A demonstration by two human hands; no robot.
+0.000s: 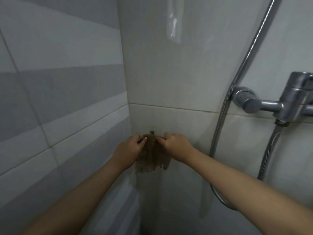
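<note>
Both hands meet at a small brown cloth (152,161) low on the pale back wall (169,78), close to the corner where that wall joins the side wall of grey and white banded tiles (59,85).

The left hand (130,147) has its fingers curled and pinches the cloth's upper left corner between thumb and fingertips. The right hand (174,145) is curled the same way and pinches the upper right corner. The two grips are near each other, with a short stretch of the cloth's top edge pulled between them.

That top edge runs left to right, roughly level, just under a small dark metal hook (152,132) fixed to the back wall. Whether the cloth touches the hook cannot be told, as the fingers and the fabric's bunched top cover the spot. From the held edge the cloth hangs straight down, so its long axis is vertical and its free end points at the floor. It widens a little towards the bottom, where the lower edge is uneven and looks frayed at the right corner. The left wrist covers part of its left side.

To the right, well apart from the cloth, a chrome shower mixer tap (294,100) stands out from the wall. A ribbed metal shower hose (225,107) curves down past it and loops behind the right forearm.
</note>
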